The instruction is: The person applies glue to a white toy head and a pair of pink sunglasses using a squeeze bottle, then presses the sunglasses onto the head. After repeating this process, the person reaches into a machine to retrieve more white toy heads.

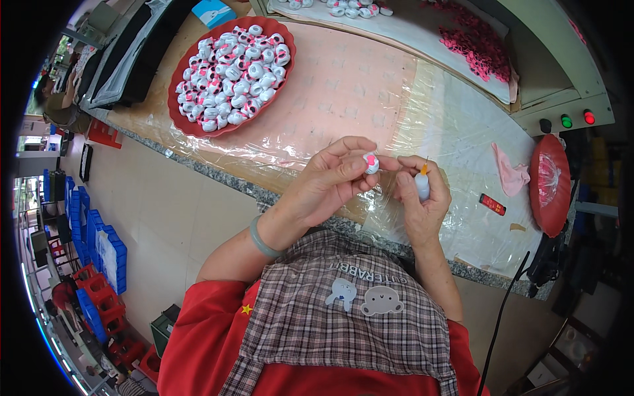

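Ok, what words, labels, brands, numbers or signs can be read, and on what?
Checked apron: pale lettering above the animal figures, legible but not copied here.
Red top: a yellow star, no words.
Small red packet: marks too small to read.
Flat blue item: print too small to read.
White bottle in the right hand, pink-and-white piece in the left hand: no readable text.

Pink cloth (pixel 512 171) is laid right of the right hand (pixel 428 211) | small red item (pixel 493 204) is set nearer that hand | green lamp (pixel 566 121) and red lamp (pixel 588 116) are mounted beyond the cloth | blue packet (pixel 213 12) is placed far beyond the left hand (pixel 327 178) | blue crates (pixel 112 259) and red stools (pixel 99 289) are seen well to its left
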`<state>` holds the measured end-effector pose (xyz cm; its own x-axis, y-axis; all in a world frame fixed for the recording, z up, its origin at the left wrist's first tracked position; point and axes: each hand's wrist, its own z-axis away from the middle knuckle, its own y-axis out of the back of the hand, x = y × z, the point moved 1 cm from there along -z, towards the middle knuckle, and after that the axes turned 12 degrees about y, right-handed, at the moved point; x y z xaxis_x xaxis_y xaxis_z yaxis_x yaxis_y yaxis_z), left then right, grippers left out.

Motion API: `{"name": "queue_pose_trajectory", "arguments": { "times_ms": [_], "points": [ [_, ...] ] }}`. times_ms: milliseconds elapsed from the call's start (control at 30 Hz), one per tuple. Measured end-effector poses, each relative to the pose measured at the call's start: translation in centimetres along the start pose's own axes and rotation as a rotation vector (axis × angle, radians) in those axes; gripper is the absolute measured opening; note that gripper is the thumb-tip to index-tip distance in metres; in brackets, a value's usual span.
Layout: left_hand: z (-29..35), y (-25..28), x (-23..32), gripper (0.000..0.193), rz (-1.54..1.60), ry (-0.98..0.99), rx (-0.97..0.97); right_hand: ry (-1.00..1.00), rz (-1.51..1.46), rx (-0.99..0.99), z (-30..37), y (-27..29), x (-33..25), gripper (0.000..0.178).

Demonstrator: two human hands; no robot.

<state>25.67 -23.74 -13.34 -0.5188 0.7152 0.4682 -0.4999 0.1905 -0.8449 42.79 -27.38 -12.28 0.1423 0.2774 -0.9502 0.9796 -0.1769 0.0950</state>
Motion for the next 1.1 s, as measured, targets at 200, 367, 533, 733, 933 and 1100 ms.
{"name": "queue_pose_trajectory", "arguments": {
  "times_ms": [200, 367, 533, 733, 933, 1100],
  "points": [
    [-0.3, -1.6, -1.9, 0.027, -0.252, -0.015, 0.108, 0.54, 0.442, 0.077, -1.9, -0.3, -1.5, 0.029],
    [-0.4, -2.2, -2.7, 0.024, -0.355, 0.021, 0.129, 0.723, 0.56, 0.054, -3.1, -1.0, -2.4, 0.037],
    [0.0, -1.9, -1.6, 0.028, -0.475, 0.17, 0.008, 0.651, 0.576, 0.042, -3.5, -1.0, -2.5, 0.03],
    [3.2, -0.8, 6.7, 0.026, -1.163, -0.453, 0.397, 0.548, 0.555, 0.067, -3.9, 0.5, -2.3, 0.021],
    [6.5, 1.1, 15.0, 0.04, -1.949, -0.841, 1.095, 0.513, 0.525, 0.053, -3.4, 1.1, -1.3, 0.022],
    [1.3, -0.4, 15.9, 0.039, -2.027, -0.987, 0.815, 0.466, 0.466, 0.06, -3.9, 1.2, -0.7, 0.021]
  ]
}}
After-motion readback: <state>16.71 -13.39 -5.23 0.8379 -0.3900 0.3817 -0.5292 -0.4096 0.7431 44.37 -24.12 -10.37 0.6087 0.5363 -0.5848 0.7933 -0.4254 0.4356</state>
